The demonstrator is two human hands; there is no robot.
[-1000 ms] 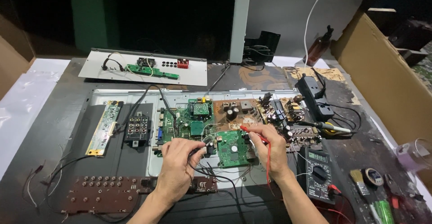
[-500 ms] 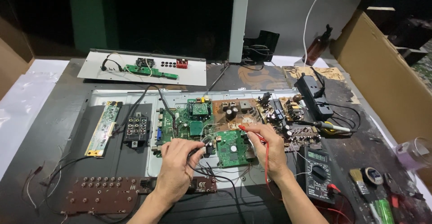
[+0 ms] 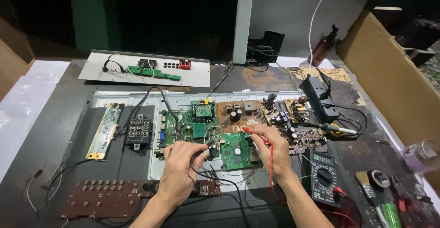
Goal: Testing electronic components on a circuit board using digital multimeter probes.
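Head | left hand (image 3: 181, 168) pinches black probe (image 3: 205, 153) | right hand (image 3: 270, 148) grips red probe (image 3: 255, 135) | green board (image 3: 236, 150) between hands

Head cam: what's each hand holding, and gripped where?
The right hand holds a red probe by its shaft, tip toward the boards. The left hand pinches a black probe near its front end, at the green circuit board.

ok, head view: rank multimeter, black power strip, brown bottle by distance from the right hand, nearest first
1. multimeter: just right of the right hand, at the near edge.
2. black power strip: farther back, to the right.
3. brown bottle: farthest, at the back by the white panel.
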